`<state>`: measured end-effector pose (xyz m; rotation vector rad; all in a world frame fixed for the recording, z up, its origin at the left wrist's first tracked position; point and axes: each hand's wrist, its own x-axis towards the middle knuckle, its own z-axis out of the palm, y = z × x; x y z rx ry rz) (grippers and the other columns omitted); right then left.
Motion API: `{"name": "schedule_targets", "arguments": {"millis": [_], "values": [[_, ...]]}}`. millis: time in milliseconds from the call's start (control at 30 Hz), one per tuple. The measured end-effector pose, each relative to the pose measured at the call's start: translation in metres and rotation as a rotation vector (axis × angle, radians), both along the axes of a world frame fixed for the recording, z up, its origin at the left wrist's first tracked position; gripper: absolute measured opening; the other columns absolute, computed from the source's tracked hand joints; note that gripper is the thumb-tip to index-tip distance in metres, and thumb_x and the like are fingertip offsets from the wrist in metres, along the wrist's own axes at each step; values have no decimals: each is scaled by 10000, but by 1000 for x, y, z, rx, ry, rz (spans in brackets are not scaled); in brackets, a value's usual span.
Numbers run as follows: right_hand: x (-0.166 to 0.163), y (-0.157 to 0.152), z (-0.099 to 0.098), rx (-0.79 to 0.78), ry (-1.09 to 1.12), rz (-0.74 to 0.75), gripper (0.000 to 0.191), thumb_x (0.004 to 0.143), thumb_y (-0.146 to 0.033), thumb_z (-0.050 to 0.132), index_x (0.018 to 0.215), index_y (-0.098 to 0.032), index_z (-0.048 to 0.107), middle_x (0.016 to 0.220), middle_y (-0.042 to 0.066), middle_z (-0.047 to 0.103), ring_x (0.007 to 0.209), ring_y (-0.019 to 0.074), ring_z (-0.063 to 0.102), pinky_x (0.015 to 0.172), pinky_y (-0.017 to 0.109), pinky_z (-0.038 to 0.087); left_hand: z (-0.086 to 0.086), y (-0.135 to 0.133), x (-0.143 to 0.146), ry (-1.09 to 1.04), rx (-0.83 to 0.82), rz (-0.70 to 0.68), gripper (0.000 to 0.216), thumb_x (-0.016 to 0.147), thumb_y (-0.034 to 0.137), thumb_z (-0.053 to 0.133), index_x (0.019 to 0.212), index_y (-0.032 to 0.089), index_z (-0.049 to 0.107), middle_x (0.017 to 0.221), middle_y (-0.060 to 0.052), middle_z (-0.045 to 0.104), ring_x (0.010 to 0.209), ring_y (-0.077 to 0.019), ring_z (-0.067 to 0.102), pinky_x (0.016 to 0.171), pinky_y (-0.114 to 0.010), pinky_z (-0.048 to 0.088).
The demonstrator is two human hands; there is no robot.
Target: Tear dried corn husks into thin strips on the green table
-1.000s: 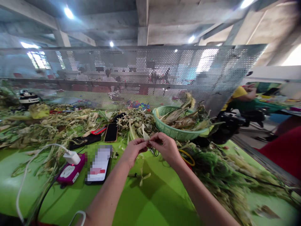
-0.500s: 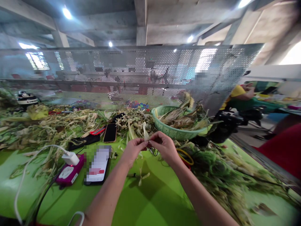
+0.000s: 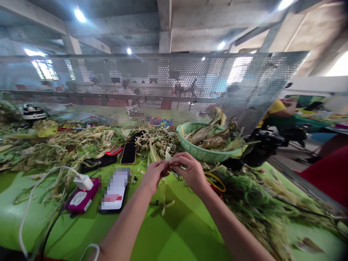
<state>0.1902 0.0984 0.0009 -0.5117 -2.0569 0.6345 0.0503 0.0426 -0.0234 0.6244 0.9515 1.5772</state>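
A pale strip of corn husk (image 3: 168, 156) stands up between my fingertips, above the middle of the green table. My left hand (image 3: 155, 175) pinches its lower end, and my right hand (image 3: 190, 169) grips it from the other side with bent fingers. The fingertips of both hands meet, so the lower part of the husk is hidden. Below the hands, a small knotted husk piece (image 3: 163, 206) lies on the green tabletop (image 3: 174, 235). Just behind them is a heap of short curled husk pieces (image 3: 159, 139).
A green basket (image 3: 209, 156) of dried husks stands behind my right hand. Green fibres (image 3: 252, 192) lie at right, with a yellow ring (image 3: 217, 181). At left are two phones (image 3: 115, 192), a purple power bank (image 3: 81, 199) with a white cable, and husk piles. A perforated metal screen (image 3: 152, 79) rises behind.
My right fingers have shifted up and closer over the husk, and less of the strip shows above the fingertips. The view has moved slightly; the things on the table stay put.
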Motion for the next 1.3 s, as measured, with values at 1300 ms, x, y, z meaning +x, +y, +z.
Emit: {"name": "schedule_targets", "arguments": {"millis": [1300], "values": [[-2, 2, -5, -328, 59, 32, 86, 764, -260, 597, 790, -178, 588, 713, 9, 636, 665, 144, 580, 640, 249, 471, 4, 0, -3, 300, 57, 20, 228, 613, 327, 744, 685, 134, 647, 671, -10, 605, 610, -99, 492, 633, -238, 393]]}}
